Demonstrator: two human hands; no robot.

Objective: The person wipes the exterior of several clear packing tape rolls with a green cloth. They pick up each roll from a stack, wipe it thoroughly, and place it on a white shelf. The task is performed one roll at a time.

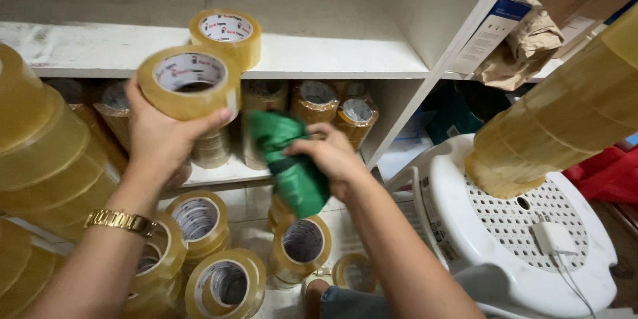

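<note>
Far left of both hands, a wrapped stack of tape rolls (pixel 40 153) leans in close to the camera; the left hand (pixel 159 136), a gold watch (pixel 121 220) on its wrist, is clamped around a roll of clear yellowish packing tape (pixel 189 81), lifted in front of the white shelf (pixel 319 56); just behind it another roll (pixel 226 34) stands on that shelf; below the hands more rolls (pixel 226 284) lie on the floor; the right hand (pixel 332 156) grips a bunched green cloth (pixel 292 163); well to its right a long wrapped stack of rolls (pixel 565 113) rests tilted on a white plastic stool (pixel 531 252).
</note>
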